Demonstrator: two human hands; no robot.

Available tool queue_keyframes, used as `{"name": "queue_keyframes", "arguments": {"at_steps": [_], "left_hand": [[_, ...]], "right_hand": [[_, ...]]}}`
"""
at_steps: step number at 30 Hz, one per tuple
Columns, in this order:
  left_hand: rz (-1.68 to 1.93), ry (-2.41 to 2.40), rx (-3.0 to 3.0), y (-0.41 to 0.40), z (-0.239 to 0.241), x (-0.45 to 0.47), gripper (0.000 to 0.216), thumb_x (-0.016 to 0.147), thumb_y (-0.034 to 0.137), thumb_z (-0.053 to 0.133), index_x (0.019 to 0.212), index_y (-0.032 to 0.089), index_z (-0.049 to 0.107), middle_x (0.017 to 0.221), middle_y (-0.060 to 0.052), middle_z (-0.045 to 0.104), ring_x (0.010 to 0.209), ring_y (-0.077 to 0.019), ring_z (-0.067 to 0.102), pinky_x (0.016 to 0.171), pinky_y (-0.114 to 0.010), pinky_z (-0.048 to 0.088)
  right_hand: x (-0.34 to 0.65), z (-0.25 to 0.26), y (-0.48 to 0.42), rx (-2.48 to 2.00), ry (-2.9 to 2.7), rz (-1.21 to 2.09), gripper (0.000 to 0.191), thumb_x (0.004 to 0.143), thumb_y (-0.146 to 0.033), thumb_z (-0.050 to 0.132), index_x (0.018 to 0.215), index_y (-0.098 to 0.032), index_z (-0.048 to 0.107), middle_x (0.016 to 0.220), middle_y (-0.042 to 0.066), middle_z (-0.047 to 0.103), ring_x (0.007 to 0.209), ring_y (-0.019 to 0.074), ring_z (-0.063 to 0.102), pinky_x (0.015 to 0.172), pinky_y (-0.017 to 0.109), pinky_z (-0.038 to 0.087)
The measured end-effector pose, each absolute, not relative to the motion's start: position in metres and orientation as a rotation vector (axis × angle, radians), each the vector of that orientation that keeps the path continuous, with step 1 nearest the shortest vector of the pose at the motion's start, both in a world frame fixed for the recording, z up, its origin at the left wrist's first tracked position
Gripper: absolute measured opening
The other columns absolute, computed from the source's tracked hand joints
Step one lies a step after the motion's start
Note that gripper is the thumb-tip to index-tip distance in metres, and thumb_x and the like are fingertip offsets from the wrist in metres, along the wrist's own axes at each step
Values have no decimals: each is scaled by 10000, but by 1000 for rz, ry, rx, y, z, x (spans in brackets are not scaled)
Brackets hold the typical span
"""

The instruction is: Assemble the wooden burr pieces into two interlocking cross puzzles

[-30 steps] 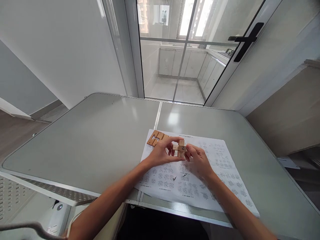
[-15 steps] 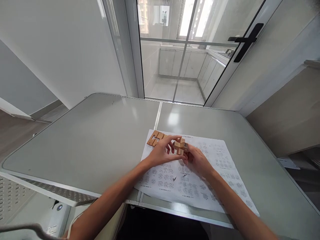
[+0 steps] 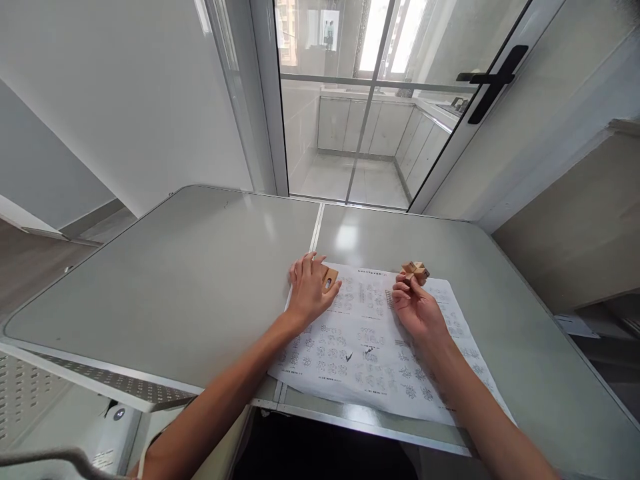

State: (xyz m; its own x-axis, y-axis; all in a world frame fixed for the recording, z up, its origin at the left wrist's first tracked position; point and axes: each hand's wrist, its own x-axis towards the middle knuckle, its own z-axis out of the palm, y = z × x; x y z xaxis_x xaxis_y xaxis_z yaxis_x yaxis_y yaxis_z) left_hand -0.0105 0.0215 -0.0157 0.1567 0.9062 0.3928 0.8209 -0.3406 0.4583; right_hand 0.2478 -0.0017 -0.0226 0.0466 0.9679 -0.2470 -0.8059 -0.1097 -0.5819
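Note:
My left hand is laid over a flat slotted wooden puzzle piece, its thumb at the near right side and its fingers across the far left. Most of that piece is hidden under the palm and fingers; one slot shows. To the right, my right hand pinches a small wooden burr puzzle of interlocked blocks between thumb and fingers. This puzzle is held up over the far right part of a printed sheet. Line drawings of puzzle shapes cover the paper.
The grey folding table has a seam running through its middle. Beyond its far edge stands a glass door with a black handle. A pale wall is at the left. Below the left edge lies a perforated white surface.
Both hands were together on the burr puzzle. My left hand has let go and moved left onto the flat wooden piece. My right hand has carried the burr puzzle to the right.

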Motion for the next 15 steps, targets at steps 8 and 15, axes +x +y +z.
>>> {"name": "queue_keyframes", "arguments": {"at_steps": [8,15], "left_hand": [[819,1760,2273,23,-25,-14,666,919,520,683,1466,227,440,1627,-174,422,1539,-398,351,1283,-671,149],[788,1665,2318,21,-21,-13,613,942,445,666,1459,207,436,1610,-187,446,1565,-355,334,1306,-622,151]], "right_hand": [[258,-26,0,-658,-262,1484,110,1009,-187,633,952,-263,576,837,-32,618,558,79,507,474,183,517],[255,-20,-3,-596,-146,1491,194,1066,-179,453,941,-223,596,841,-2,633,542,81,492,475,196,501]]}}
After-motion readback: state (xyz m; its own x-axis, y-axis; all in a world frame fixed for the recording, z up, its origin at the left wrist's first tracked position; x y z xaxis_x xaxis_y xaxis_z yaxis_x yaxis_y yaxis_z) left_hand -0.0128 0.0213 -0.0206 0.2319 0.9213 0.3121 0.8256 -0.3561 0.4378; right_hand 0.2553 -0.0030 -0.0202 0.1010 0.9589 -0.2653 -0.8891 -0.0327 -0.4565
